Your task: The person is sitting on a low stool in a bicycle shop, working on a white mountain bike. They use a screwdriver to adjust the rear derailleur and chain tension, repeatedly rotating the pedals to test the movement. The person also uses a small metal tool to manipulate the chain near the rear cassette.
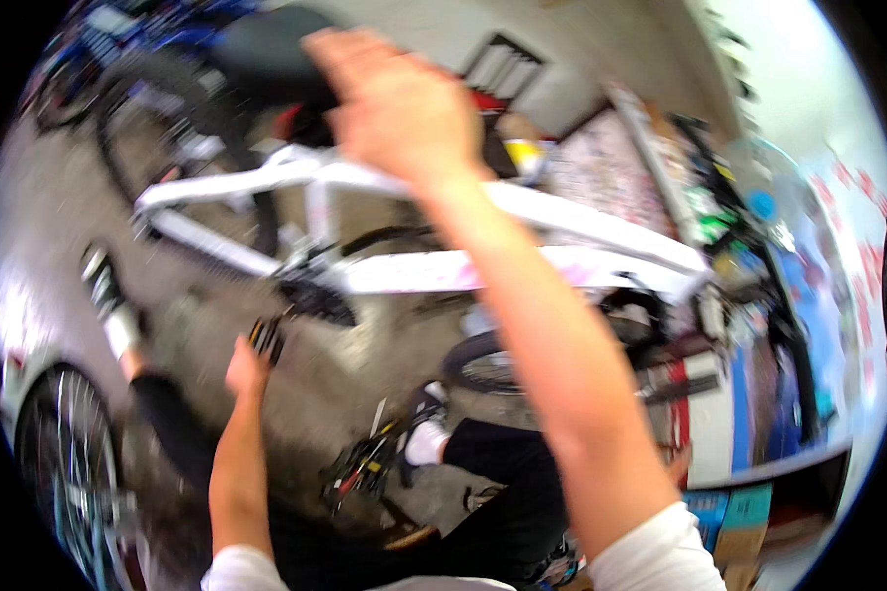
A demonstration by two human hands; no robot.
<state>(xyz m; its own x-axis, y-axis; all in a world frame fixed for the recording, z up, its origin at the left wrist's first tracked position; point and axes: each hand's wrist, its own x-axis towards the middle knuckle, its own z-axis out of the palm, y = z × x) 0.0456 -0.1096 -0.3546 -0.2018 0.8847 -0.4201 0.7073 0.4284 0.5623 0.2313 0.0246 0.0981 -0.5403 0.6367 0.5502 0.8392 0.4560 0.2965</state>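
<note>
A white bicycle frame (414,273) stretches across the middle, with a black saddle (271,59) at its upper left and a dark crank and chainring (315,298) low at its centre. My right hand (404,108) reaches over the frame to the saddle's edge. Its fingers look stretched out and hold nothing that I can see, though motion blurs them. Below the crank, my left hand (248,366) is closed around a dark pedal (267,340). Blur hides the exact finger contact. The rear wheel (251,167) lies at the frame's left end.
A pile of tools (360,468) lies on the floor between my legs. Another bicycle's wheel (67,443) stands at lower left, and a small tyre (478,364) is under the frame. A cluttered workbench (788,463) runs along the right. A dark rack (503,69) stands at the back.
</note>
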